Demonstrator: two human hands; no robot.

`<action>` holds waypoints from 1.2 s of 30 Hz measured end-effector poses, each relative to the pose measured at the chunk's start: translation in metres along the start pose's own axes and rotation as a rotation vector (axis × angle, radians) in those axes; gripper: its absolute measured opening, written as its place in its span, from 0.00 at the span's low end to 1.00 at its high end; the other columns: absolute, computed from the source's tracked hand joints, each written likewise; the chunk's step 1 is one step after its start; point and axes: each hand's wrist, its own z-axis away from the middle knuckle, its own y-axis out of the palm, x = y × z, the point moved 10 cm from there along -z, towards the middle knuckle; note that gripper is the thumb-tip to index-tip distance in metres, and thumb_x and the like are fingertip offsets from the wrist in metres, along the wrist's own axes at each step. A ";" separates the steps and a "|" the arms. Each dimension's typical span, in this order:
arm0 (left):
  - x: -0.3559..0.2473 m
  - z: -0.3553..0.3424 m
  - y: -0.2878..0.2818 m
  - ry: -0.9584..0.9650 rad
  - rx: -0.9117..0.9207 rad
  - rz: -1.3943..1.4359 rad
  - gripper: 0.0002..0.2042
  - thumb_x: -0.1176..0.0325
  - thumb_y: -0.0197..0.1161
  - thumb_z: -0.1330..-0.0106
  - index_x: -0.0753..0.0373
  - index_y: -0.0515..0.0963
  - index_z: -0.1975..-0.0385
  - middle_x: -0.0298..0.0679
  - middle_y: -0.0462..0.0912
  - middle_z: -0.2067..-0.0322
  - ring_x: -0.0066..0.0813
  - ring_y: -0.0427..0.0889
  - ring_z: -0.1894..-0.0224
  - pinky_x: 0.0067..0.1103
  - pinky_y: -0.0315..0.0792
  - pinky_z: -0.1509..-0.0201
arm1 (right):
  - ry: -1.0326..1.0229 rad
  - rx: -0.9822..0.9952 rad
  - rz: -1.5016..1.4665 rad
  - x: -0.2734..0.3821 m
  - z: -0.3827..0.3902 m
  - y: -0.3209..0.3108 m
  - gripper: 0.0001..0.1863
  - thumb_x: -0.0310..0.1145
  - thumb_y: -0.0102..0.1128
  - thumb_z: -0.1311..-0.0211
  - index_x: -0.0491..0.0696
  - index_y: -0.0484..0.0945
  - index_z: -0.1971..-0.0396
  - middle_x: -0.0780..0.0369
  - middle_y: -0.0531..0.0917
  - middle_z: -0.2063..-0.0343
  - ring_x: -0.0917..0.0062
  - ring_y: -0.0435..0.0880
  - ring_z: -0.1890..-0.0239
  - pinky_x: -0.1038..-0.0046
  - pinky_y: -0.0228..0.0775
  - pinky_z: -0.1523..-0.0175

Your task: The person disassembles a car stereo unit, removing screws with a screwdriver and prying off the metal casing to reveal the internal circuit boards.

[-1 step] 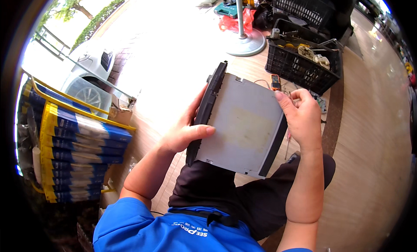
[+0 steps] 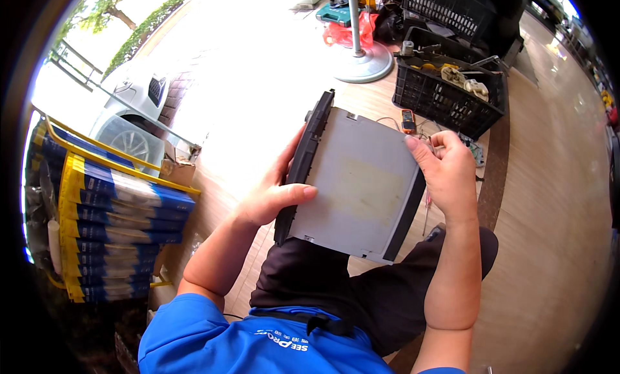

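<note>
I hold a flat, boxy car stereo unit [image 2: 355, 174] tilted above my lap. Its broad face is grey metal with a faint yellowish patch, and a black front panel [image 2: 310, 158] runs along its left side. My left hand [image 2: 274, 196] is closed round that black panel, thumb lying on the grey face and the other fingers mostly hidden behind. At the far right corner my right hand [image 2: 449, 171] has its thumb on the unit's edge and its fingers curled; their tips are partly hidden.
Beyond my right hand lie an orange and black handheld meter [image 2: 408, 121] and thin wires on the floor. A black crate [image 2: 445, 100] of tools stands behind them, near a round grey stand base [image 2: 365, 67]. To my left is a yellow rack [image 2: 71, 212] of blue packages.
The stereo unit and both hands sit very slightly further left in the picture; my grip looks the same.
</note>
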 end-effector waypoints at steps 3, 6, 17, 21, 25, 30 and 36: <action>0.002 0.000 -0.004 -0.015 -0.018 0.012 0.51 0.59 0.70 0.50 0.68 0.47 0.28 0.50 0.56 0.31 0.37 0.55 0.29 0.29 0.49 0.27 | -0.059 -0.006 -0.009 0.002 0.001 0.001 0.23 0.45 0.74 0.47 0.40 0.75 0.74 0.67 0.71 0.88 0.85 0.66 0.84 0.77 0.60 0.78; 0.008 -0.003 -0.002 -0.038 -0.023 0.041 0.51 0.60 0.70 0.50 0.68 0.47 0.28 0.49 0.57 0.32 0.37 0.56 0.30 0.29 0.50 0.28 | -0.103 -0.050 0.008 0.003 0.002 -0.008 0.22 0.44 0.74 0.48 0.40 0.75 0.73 0.64 0.74 0.88 0.82 0.70 0.85 0.75 0.63 0.77; 0.006 0.005 -0.002 -0.062 -0.087 0.086 0.48 0.55 0.68 0.53 0.68 0.54 0.31 0.48 0.69 0.40 0.38 0.70 0.40 0.29 0.65 0.37 | -0.227 -0.084 0.171 0.037 0.006 -0.009 0.22 0.45 0.75 0.50 0.41 0.76 0.74 0.54 0.82 0.80 0.64 0.83 0.77 0.69 0.73 0.70; 0.010 0.006 -0.005 -0.085 -0.106 0.105 0.48 0.54 0.69 0.53 0.67 0.55 0.31 0.48 0.70 0.43 0.37 0.72 0.42 0.29 0.67 0.39 | -0.264 -0.126 0.178 0.046 0.010 -0.012 0.21 0.44 0.75 0.50 0.41 0.75 0.74 0.55 0.81 0.81 0.65 0.82 0.77 0.69 0.73 0.70; 0.010 0.007 -0.007 -0.076 -0.120 0.094 0.49 0.54 0.69 0.53 0.67 0.54 0.31 0.48 0.70 0.42 0.37 0.72 0.42 0.29 0.67 0.39 | -0.305 -0.180 0.104 0.045 0.010 -0.011 0.22 0.42 0.76 0.51 0.41 0.74 0.73 0.57 0.80 0.80 0.72 0.81 0.78 0.73 0.72 0.71; 0.003 0.006 -0.008 -0.019 -0.115 0.075 0.49 0.54 0.69 0.53 0.67 0.53 0.30 0.48 0.70 0.42 0.38 0.72 0.41 0.29 0.67 0.39 | -0.096 -0.007 -0.026 0.014 -0.003 -0.003 0.22 0.40 0.78 0.51 0.42 0.73 0.72 0.64 0.79 0.80 0.84 0.77 0.77 0.80 0.69 0.72; 0.007 0.009 -0.010 -0.022 -0.126 0.116 0.49 0.54 0.69 0.52 0.66 0.53 0.30 0.49 0.69 0.42 0.38 0.72 0.41 0.30 0.67 0.39 | 0.046 0.107 -0.252 -0.006 0.000 0.011 0.24 0.41 0.78 0.52 0.41 0.72 0.71 0.63 0.78 0.79 0.82 0.75 0.76 0.78 0.70 0.70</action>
